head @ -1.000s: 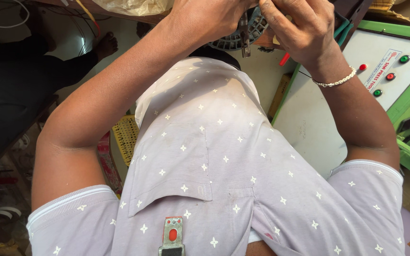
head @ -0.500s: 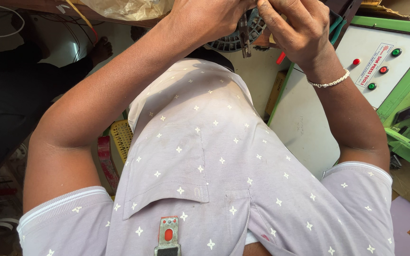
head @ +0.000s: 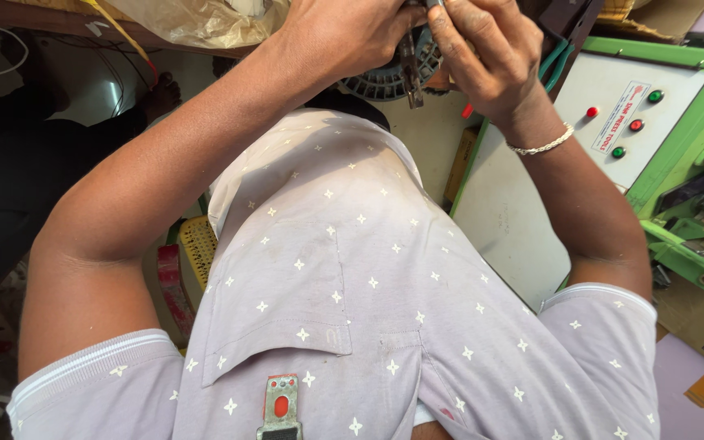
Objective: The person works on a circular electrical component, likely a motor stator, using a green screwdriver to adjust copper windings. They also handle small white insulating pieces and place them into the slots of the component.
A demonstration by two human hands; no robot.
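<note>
My left hand (head: 344, 33) and my right hand (head: 482, 53) meet at the top edge of the view, both with fingers closed. Between them hangs a small grey metal part (head: 411, 81), and both hands pinch its upper end. Just behind it sits a round dark ribbed piece (head: 376, 81), partly hidden by my left hand. My right wrist wears a silver bracelet (head: 541, 147). What my fingertips do above the frame edge is hidden. My pale shirt with small white crosses (head: 352, 269) fills the middle of the view.
A green-framed machine with a white control panel (head: 613, 122) carrying red and green buttons stands at the right. A crumpled clear plastic bag (head: 197, 20) lies at the upper left. A yellow perforated crate (head: 197, 248) is low beside my left arm.
Both hands have stayed together on the metal part at the top. The view has shifted slightly, so the green machine sits a little lower and further right.
</note>
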